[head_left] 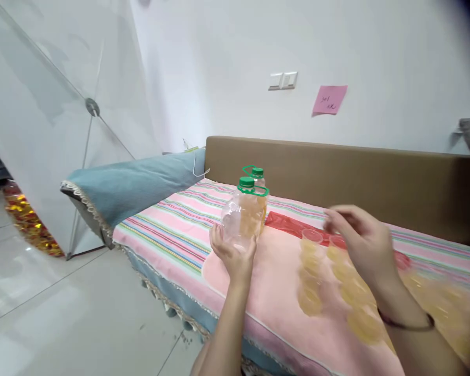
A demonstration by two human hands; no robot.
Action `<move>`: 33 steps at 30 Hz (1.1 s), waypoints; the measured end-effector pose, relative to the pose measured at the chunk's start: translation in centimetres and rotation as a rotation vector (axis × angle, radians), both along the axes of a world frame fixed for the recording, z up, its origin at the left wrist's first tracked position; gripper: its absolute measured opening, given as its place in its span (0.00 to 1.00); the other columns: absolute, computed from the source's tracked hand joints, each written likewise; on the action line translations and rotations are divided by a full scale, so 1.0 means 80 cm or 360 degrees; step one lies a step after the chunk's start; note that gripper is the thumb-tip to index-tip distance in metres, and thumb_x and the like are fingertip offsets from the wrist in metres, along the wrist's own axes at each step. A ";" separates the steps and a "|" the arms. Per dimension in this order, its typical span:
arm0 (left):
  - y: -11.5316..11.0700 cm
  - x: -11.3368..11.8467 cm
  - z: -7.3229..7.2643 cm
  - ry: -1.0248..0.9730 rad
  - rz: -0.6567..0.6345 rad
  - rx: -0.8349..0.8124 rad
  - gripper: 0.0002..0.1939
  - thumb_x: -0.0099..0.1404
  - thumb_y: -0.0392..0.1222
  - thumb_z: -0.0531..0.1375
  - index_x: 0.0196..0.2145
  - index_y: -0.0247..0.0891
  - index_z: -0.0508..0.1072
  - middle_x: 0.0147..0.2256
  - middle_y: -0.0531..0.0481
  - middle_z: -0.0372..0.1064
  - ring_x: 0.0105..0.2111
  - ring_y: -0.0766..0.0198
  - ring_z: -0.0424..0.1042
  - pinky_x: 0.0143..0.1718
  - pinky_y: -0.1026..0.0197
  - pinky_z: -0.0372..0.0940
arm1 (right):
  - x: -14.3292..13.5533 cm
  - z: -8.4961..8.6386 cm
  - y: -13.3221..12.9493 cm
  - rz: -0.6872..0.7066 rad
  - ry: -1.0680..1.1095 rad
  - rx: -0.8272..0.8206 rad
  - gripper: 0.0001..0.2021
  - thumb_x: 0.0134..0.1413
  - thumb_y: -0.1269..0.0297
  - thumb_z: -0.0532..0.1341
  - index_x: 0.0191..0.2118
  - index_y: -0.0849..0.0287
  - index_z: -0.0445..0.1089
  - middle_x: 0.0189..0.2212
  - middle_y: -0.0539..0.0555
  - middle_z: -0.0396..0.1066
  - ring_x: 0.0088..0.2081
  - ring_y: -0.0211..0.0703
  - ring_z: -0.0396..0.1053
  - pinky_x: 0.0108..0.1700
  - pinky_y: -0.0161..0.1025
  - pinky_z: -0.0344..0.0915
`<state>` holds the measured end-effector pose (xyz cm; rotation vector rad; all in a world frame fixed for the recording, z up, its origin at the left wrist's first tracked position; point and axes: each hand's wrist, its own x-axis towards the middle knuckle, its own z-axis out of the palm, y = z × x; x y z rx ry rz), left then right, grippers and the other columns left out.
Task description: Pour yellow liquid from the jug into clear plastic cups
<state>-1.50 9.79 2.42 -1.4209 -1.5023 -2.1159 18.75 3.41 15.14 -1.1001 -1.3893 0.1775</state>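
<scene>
My left hand [234, 255] is wrapped around the lower part of a clear plastic bottle [231, 222] with a green cap and a green carrying loop. The bottle stands upright and looks empty. Close behind it is a second green-capped bottle [263, 206], with yellowish liquid showing through. My right hand [362, 243] hovers over rows of clear plastic cups of pale yellow liquid [310, 300]. Its fingers are bent and smeared by motion, so whether they hold anything does not show. The nearest cup [312, 237] in the back row appears to have little in it.
The cups stand on a pink mat [274, 292] over a striped sofa cover [168, 230]. A red plastic bag [285, 224] lies behind them. The brown backrest [297, 169] and blue armrest [141, 175] border the seat. More blurred cups [446, 308] are at right.
</scene>
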 end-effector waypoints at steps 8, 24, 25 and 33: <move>0.016 -0.002 -0.013 -0.0207 -0.0241 -0.0215 0.60 0.43 0.44 0.73 0.65 0.45 0.42 0.63 0.38 0.52 0.64 0.43 0.54 0.63 0.43 0.54 | -0.126 0.119 0.144 0.0363 -0.0980 -0.0310 0.16 0.50 0.57 0.66 0.42 0.60 0.78 0.42 0.58 0.78 0.40 0.48 0.74 0.43 0.42 0.70; 0.016 0.008 -0.006 -0.0140 -0.0156 -0.0441 0.55 0.44 0.43 0.69 0.64 0.40 0.45 0.59 0.36 0.56 0.60 0.45 0.59 0.60 0.44 0.58 | -0.118 0.154 0.158 0.0439 -0.1570 -0.0544 0.21 0.49 0.62 0.69 0.51 0.62 0.75 0.41 0.56 0.80 0.40 0.43 0.76 0.39 0.34 0.68; 0.015 0.008 -0.006 -0.0130 -0.0158 -0.0436 0.55 0.44 0.43 0.69 0.64 0.39 0.45 0.59 0.36 0.56 0.60 0.45 0.59 0.61 0.44 0.58 | -0.117 0.155 0.156 0.0425 -0.1597 -0.0543 0.22 0.50 0.62 0.69 0.52 0.62 0.73 0.42 0.56 0.79 0.41 0.42 0.76 0.39 0.34 0.68; 0.012 0.004 -0.005 -0.0179 -0.0189 -0.0401 0.55 0.44 0.41 0.70 0.64 0.41 0.44 0.59 0.36 0.54 0.61 0.45 0.57 0.61 0.45 0.58 | -0.144 0.142 0.146 -0.0006 -0.1868 -0.0384 0.33 0.62 0.37 0.47 0.39 0.63 0.76 0.38 0.64 0.78 0.41 0.53 0.73 0.40 0.44 0.61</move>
